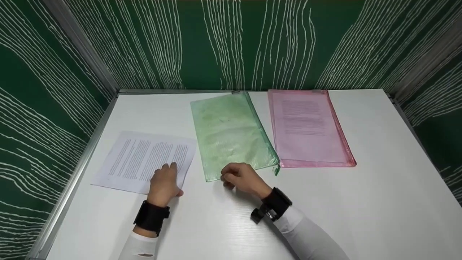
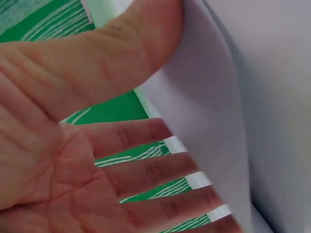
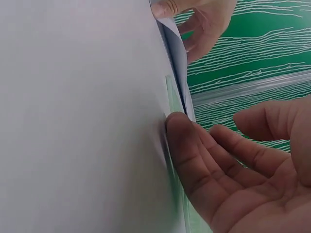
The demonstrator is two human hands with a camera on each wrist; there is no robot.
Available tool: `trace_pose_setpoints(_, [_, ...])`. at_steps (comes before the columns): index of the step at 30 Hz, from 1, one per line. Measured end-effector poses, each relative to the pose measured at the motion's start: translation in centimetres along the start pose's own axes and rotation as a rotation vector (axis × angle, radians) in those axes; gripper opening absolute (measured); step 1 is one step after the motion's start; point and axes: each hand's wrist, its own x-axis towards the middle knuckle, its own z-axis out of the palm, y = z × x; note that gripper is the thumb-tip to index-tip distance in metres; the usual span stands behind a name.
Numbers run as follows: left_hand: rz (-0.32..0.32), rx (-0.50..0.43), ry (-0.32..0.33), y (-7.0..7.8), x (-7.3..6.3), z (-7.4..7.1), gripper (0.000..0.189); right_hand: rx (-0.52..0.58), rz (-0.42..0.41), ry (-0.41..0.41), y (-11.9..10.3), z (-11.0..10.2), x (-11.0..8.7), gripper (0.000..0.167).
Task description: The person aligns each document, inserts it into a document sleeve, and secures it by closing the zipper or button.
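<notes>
To the left on the table lies printed white paper (image 1: 126, 162), its near right edge lifted and bowed. My left hand (image 1: 162, 184) holds that edge, the fingers spread over the top and the thumb (image 2: 146, 39) against the underside. My right hand (image 1: 245, 178) is at the near edge of a translucent green zip folder (image 1: 227, 133), fingers loosely bent. In the right wrist view its fingertips (image 3: 180, 127) touch the folder's edge, while the thumb stands apart from them. Printed lines of text face up on the paper.
A pink zip folder (image 1: 317, 163) with a printed sheet inside lies right of the green one, their edges meeting near the green zip pull (image 1: 277, 169). The white table (image 1: 382, 202) is bordered by green walls (image 1: 195, 43) with white wavy lines.
</notes>
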Motion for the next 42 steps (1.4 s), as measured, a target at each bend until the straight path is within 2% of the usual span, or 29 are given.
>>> trace_pose_setpoints(5, [0.044,-0.032,0.135,0.2,0.0,0.3,0.021,0.057,0.041,-0.019,-0.3,0.7,0.5,0.016])
trace_pose_setpoints(7, [0.051,-0.038,0.201,0.3,0.1,0.4,0.009,0.071,0.051,-0.022,-0.3,0.9,0.6,0.017])
trace_pose_setpoints(10, [0.027,-0.052,0.276,0.3,0.3,0.4,0.016,0.096,0.064,-0.029,-0.4,1.0,0.8,0.019])
trace_pose_setpoints(15, [-0.005,-0.082,0.334,0.6,0.1,0.3,0.036,0.146,0.095,-0.034,-0.4,1.1,0.9,0.021])
trace_pose_setpoints(20, [0.023,-0.072,0.426,1.6,-0.6,0.1,0.033,0.185,0.092,-0.034,-0.4,1.0,0.8,0.024])
trace_pose_setpoints(25, [0.059,-0.078,0.456,3.2,-1.4,0.2,0.030,0.249,0.073,-0.044,-0.7,0.9,0.7,0.030])
trace_pose_setpoints(30, [0.082,-0.079,0.464,4.7,-2.1,0.6,0.031,0.317,0.096,-0.031,-0.6,0.6,0.7,0.036])
trace_pose_setpoints(36, [0.137,-0.065,0.424,7.3,-3.1,1.3,0.025,0.435,0.132,0.019,-0.2,-0.3,1.0,0.044])
trace_pose_setpoints(42, [0.211,0.003,0.446,9.3,-3.5,2.2,0.024,0.479,0.185,0.106,-0.1,-1.7,1.2,0.046])
